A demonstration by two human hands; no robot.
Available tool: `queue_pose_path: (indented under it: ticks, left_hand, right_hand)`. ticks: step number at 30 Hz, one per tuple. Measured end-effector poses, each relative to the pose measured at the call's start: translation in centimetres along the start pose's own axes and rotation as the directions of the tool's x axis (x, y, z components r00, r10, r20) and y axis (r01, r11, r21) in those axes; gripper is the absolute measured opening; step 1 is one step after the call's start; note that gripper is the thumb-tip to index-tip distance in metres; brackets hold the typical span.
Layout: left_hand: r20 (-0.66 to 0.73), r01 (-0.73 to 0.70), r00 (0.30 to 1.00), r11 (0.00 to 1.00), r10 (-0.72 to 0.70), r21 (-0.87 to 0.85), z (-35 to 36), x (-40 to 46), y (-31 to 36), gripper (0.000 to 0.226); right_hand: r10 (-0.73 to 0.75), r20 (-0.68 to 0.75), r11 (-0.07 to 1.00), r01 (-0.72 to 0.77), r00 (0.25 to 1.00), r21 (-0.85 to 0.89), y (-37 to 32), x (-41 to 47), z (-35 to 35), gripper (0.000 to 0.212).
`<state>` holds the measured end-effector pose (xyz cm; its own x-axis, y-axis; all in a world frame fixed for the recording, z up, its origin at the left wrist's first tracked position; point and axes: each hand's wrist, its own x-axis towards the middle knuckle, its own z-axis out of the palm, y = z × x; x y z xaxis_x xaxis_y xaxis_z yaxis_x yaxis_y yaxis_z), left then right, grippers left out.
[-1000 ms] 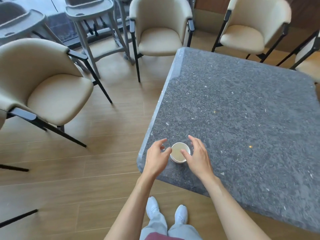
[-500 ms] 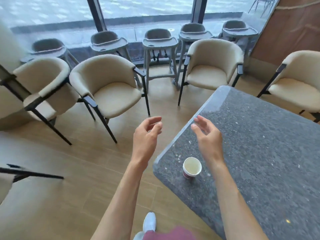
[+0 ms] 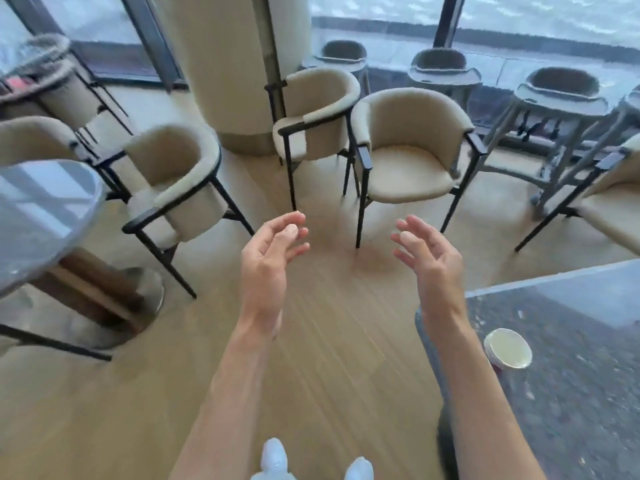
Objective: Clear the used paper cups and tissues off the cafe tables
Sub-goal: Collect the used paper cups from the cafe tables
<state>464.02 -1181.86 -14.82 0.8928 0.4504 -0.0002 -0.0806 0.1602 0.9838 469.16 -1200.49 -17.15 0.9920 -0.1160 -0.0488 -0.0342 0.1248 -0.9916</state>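
Hovering empty, both hands (image 3: 346, 258) beside the paper cup (image 3: 508, 348)

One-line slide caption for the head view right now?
Both bare hands, left hand and right hand, raised empty above the wooden floor; white paper cup stands on the dark speckled stone table.

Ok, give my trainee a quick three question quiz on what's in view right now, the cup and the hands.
1. True or false: the paper cup lies tipped over on the floor.
2. What does the left hand hold? A) cup B) tissue C) nothing
3. Fill in: the cup stands on the dark table, to the ____ of the right hand.

Key: 1 false, it stands upright on the table; 2 C; 3 right.
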Motion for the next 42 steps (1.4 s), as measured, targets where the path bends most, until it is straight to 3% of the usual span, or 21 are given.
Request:
queue_pose_path:
  ticks: [5,10,16,23,27,31,34,42]
  left_hand:
    - [-0.205,-0.07,0.977,0.997,0.065,-0.017,-10.2,-2.6,2.5,0.027]
    - [-0.412,-0.161,0.901,0.986,0.136,-0.028,-23.2,-6.7,5.2,0.024]
    - [-0.629,-0.226,0.747,0.972,0.216,0.065,-42.5,-15.3,7.9,0.024]
    - [-0.837,-0.244,0.479,0.956,0.264,0.162,-59.8,-26.9,11.7,0.027]
    - [-0.902,-0.246,0.324,0.946,0.286,0.212,-66.4,-31.5,13.7,0.021]
    - [-0.936,-0.27,0.194,0.933,0.295,0.238,-71.6,-33.9,14.3,0.021]
    - [-0.947,-0.259,0.139,0.934,0.29,0.247,-75.3,-34.3,14.2,0.019]
    - [-0.945,-0.183,0.047,0.933,0.323,0.31,-89.3,-29.6,18.1,0.018]
  right_hand:
    - [0.015,0.239,0.995,0.01,0.971,-0.103,0.1,-4.2,9.2,0.045]
    - [-0.004,0.471,0.984,0.088,0.882,-0.156,0.5,-12.0,20.5,0.035]
    - [-0.005,0.643,0.99,0.092,0.766,-0.103,3.1,-26.5,35.2,0.029]
    - [0.034,0.874,0.994,0.073,0.485,-0.079,4.8,-44.4,50.7,0.027]
    - [0.013,0.947,0.996,0.083,0.321,-0.041,5.3,-52.0,56.8,0.022]
    - [0.04,0.976,0.995,0.083,0.213,-0.059,7.2,-56.9,62.0,0.022]
    - [0.067,0.987,0.995,0.06,0.146,-0.076,8.7,-59.3,66.1,0.022]
    - [0.073,0.995,0.995,-0.068,0.067,-0.069,11.5,-63.4,82.8,0.022]
